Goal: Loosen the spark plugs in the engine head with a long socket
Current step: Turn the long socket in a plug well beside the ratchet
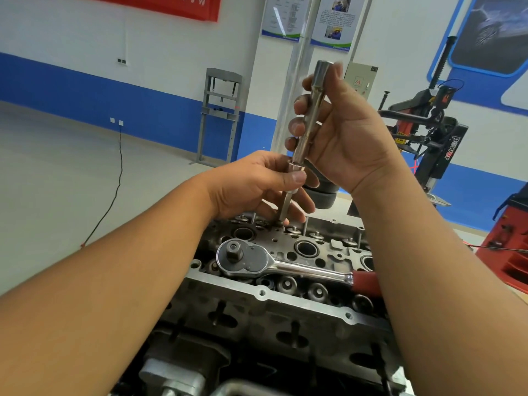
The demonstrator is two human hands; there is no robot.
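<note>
My right hand (343,132) grips a long silver socket (313,110) held upright above the engine head (271,295). Below it my left hand (257,187) pinches a slim extension bar (287,201) whose top end meets the socket's lower end. The bar's lower tip hangs just above the head's top face. A ratchet wrench (248,258) with a red handle (367,282) lies flat across the head, its square drive pointing up. Round spark plug wells (306,248) open in the head's top; the plugs inside are not visible.
A tyre-changing machine (428,124) stands behind on the right, and a red cabinet (508,252) is at the far right. A grey press frame (220,115) stands by the blue-and-white wall. A black cable (117,178) runs across the floor.
</note>
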